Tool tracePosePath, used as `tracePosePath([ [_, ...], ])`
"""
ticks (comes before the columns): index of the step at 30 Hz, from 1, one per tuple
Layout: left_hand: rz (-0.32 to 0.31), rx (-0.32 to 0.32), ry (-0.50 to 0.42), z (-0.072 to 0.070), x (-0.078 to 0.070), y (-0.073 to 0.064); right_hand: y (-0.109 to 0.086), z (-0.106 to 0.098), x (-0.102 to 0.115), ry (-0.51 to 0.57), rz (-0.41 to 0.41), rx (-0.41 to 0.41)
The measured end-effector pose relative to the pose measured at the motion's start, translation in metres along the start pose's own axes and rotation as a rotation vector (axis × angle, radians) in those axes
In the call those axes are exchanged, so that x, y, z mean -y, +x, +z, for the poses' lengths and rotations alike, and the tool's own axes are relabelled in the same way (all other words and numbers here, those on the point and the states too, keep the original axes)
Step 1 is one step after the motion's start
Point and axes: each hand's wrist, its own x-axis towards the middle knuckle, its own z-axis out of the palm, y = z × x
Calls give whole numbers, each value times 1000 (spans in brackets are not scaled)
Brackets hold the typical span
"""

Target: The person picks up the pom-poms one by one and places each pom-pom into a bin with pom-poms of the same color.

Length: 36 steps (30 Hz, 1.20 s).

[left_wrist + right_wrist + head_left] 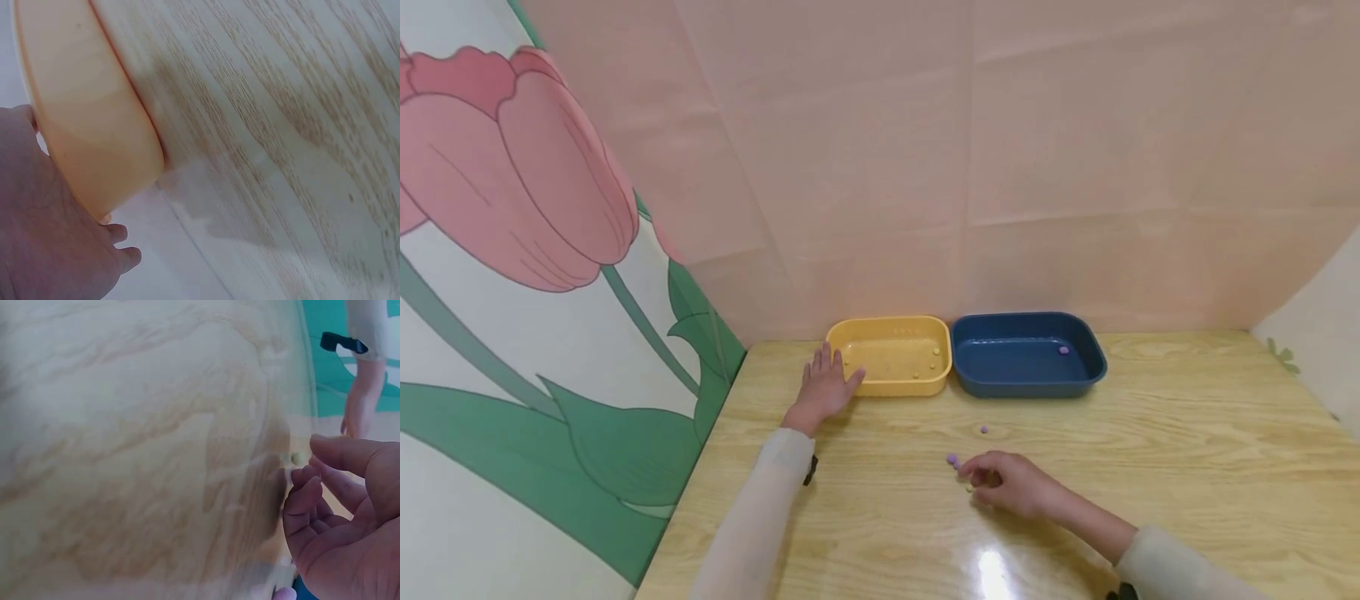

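Observation:
My left hand point(825, 390) rests on the left edge of a yellow tray point(889, 389), fingers spread and fairly straight; the tray's side point(94, 125) fills the upper left of the left wrist view. My right hand point(1011, 485) hovers low over the table, thumb and index finger apart, the other fingers curled. Just beyond those fingertips lies a small yellow-green bead point(298, 458), apparently not pinched. Purple beads point(952, 458) lie beside the index fingertip, and another purple bead point(984, 429) sits farther back. Several yellow beads point(936, 351) are inside the yellow tray.
A dark blue tray point(1030, 389) stands right beside the yellow one, with a purple bead point(1063, 351) inside. Both trays stand on the wooden table point(1187, 433) near a pink cloth backdrop point(880, 167). A tulip-patterned panel point(535, 175) borders the left side.

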Motion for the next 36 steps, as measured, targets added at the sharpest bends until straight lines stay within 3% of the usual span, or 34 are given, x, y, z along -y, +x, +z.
tracePosePath([
  [11, -3, -6, -14, -3, 0, -3, 3, 7, -3, -95, -93, -51],
  [26, -1, 1, -2, -2, -2, -4, 2, 8, 2, -50, 35, -16],
  [36, 3, 1, 0, -1, -1, -3, 10, 2, 13, -61, 23, -37],
])
